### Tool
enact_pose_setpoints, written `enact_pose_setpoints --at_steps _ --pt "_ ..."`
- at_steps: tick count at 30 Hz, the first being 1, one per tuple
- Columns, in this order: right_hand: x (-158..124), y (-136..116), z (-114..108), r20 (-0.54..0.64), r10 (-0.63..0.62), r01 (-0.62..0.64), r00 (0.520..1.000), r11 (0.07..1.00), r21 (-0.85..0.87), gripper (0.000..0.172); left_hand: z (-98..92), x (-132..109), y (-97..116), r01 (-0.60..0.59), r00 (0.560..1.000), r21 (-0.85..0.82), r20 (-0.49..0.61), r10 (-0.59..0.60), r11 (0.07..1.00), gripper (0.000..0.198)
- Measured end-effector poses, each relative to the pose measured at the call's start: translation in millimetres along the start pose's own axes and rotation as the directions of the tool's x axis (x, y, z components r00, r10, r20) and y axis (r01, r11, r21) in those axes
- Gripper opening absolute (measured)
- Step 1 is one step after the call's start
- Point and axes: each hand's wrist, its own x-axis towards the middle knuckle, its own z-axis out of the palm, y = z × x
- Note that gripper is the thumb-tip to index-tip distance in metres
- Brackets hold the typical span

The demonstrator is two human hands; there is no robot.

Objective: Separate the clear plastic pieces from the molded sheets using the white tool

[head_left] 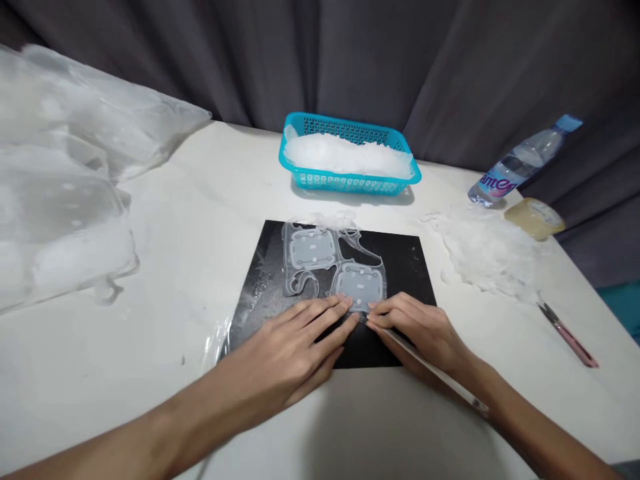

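Observation:
My left hand (305, 340) lies with its fingers stretched out, the fingertips at the lower edge of a translucent moulded sheet (358, 288). My right hand (417, 327) is closed on a slim white stick-like tool (440, 373). The tool's tip is at the sheet's lower edge, close to my left fingertips; what kind of tip it has is hidden. The sheet has two rounded rectangular panels, the second panel (313, 249) up and to the left, with a loose curled strip (304, 283) beside them. Everything rests on a black mat (405, 280).
A blue basket (350, 183) holding white pieces stands at the back. Clear plastic bags (65, 220) fill the left side. To the right are a heap of translucent scraps (495, 253), a water bottle (520, 163), a tape roll (535, 219) and a pink-handled cutter (570, 337).

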Motion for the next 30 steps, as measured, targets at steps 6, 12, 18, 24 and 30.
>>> enact_pose_setpoints --at_steps 6,12,18,24,30 --pt "8 3 7 -0.01 -0.073 0.072 0.997 0.994 -0.085 0.005 -0.4 -1 1 0.02 0.999 -0.035 -0.024 -0.021 0.999 0.045" --pt "-1 1 9 0.037 -0.047 0.055 0.998 0.973 -0.226 0.029 -5.1 5 1 0.029 0.998 -0.071 -0.049 -0.033 0.997 0.039" --pt "9 0 2 0.058 -0.053 0.066 0.997 0.969 -0.239 0.031 -1.9 8 3 0.029 0.999 -0.095 -0.034 -0.033 0.995 0.039" --pt "50 33 -43 -0.512 0.24 -0.326 0.825 0.942 -0.084 0.015 -5.7 8 2 0.048 0.999 -0.116 0.001 -0.048 0.992 0.041" --pt "43 21 -42 -0.141 0.228 -0.2 0.963 0.962 0.187 0.019 -16.9 11 -4 0.129 0.987 -0.245 -0.065 -0.149 0.961 0.023"
